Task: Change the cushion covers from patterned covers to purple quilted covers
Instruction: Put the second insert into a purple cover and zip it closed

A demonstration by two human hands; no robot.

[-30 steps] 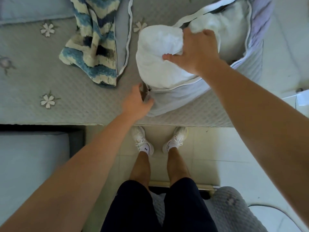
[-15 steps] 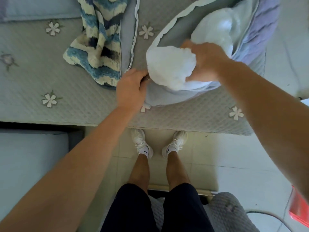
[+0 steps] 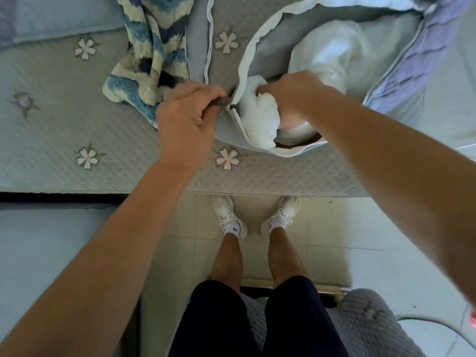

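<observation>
Since a sec ago your L hand [image 3: 185, 122] has slid up to the purple quilted cover [image 3: 435, 52] opening. On the quilted mat [image 3: 64, 140], the patterned cover [image 3: 152, 60] lies discarded at left. L hand pinches the opening's corner; R hand [image 3: 291, 96] grasps the white insert [image 3: 260, 119], half inside the cover.

On the bed [image 3: 64, 140], the open cover [image 3: 422, 57] lies at the right, with the cushion [image 3: 260, 119] partly inside its mouth. The loose cover [image 3: 154, 42] lies just left of it. The left hand [image 3: 185, 119] grips the open cover's left edge, and the right hand [image 3: 291, 96] is inside the opening on the cushion. Shoes [image 3: 229, 217] stand on the floor [image 3: 360, 228] at the bed's near edge. A chair [image 3: 365, 323] sits nearer, to the right.
</observation>
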